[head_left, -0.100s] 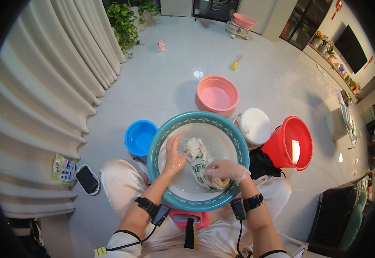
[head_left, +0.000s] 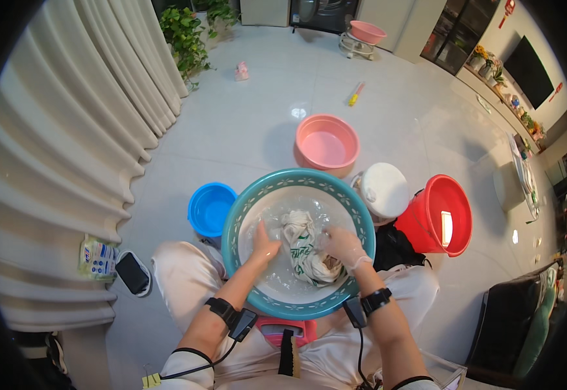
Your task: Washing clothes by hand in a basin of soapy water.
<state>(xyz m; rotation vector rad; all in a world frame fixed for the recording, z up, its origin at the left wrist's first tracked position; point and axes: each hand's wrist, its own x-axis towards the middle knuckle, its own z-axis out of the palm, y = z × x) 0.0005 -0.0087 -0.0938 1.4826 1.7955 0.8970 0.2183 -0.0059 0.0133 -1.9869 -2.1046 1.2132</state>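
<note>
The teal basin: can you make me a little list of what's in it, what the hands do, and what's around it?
basin: teal basin, round, water inside
inside: white cloth, wet and bunched
left hand: left hand, in the water beside the cloth
right hand: right hand, fingers on the cloth
around: blue bowl, pink basin, red bucket, white lid

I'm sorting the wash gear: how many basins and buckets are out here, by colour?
Teal basin: 1
Pink basins: 2
Blue basin: 1
Red bucket: 1
White lidded bucket: 1
Total: 6
</note>
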